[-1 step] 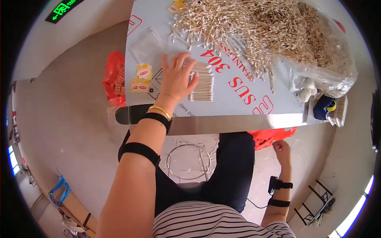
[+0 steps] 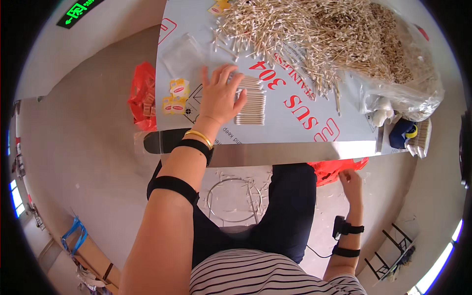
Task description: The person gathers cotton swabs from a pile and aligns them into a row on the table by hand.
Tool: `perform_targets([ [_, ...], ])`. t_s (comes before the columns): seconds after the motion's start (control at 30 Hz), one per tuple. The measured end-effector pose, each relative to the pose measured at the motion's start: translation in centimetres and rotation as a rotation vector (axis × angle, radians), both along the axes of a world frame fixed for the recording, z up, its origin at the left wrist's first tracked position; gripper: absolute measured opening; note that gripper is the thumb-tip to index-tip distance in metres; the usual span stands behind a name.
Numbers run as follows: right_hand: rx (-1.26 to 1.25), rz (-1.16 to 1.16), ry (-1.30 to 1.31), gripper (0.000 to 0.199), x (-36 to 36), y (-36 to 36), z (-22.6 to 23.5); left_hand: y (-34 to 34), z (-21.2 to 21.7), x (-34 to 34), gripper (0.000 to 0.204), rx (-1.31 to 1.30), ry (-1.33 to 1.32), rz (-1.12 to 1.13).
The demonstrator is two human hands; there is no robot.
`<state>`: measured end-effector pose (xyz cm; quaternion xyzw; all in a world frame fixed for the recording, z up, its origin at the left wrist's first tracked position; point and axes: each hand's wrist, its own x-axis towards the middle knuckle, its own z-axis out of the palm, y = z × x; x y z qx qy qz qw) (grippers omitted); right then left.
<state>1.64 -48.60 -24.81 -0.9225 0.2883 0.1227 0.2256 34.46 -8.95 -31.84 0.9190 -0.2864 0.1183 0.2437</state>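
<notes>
My left hand (image 2: pixel 220 96) lies flat on the white table sheet (image 2: pixel 314 125) with its fingers spread. Its fingertips rest on the left end of a neat row of cotton swabs (image 2: pixel 253 107). A big loose heap of cotton swabs (image 2: pixel 319 32) covers the far side of the table. My right hand (image 2: pixel 351 183) hangs below the table's metal edge (image 2: pixel 275 153), against a red plastic bag (image 2: pixel 334 169); its grip is hidden. Black bands sit on both arms, and a gold bangle on the left wrist.
Small yellow and red packets (image 2: pixel 176 97) and an empty clear pouch (image 2: pixel 183 55) lie left of my hand. A clear bag of swabs (image 2: pixel 408 93) and blue items (image 2: pixel 403 132) sit at the right end. Another red bag (image 2: pixel 142 96) hangs off the left. A wire stool frame (image 2: pixel 235 199) stands below.
</notes>
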Motion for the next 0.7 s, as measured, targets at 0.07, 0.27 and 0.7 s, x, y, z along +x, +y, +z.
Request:
perform_targets([
  [0.07, 0.09, -0.013, -0.051, 0.019, 7.1, 3.9, 3.4, 0.2, -0.1, -0.1, 0.032, -0.013, 0.003, -0.006],
  [0.27, 0.308, 0.441, -0.477, 0.013, 25.8, 13.3, 1.8, 0.2, -0.1, -0.1, 0.032, 0.011, 0.014, 0.004],
  [0.7, 0.041, 0.82, -0.259, 0.01, 36.2, 19.5, -1.7, 0.2, 0.2, -0.2, 0.031, -0.001, 0.007, 0.003],
])
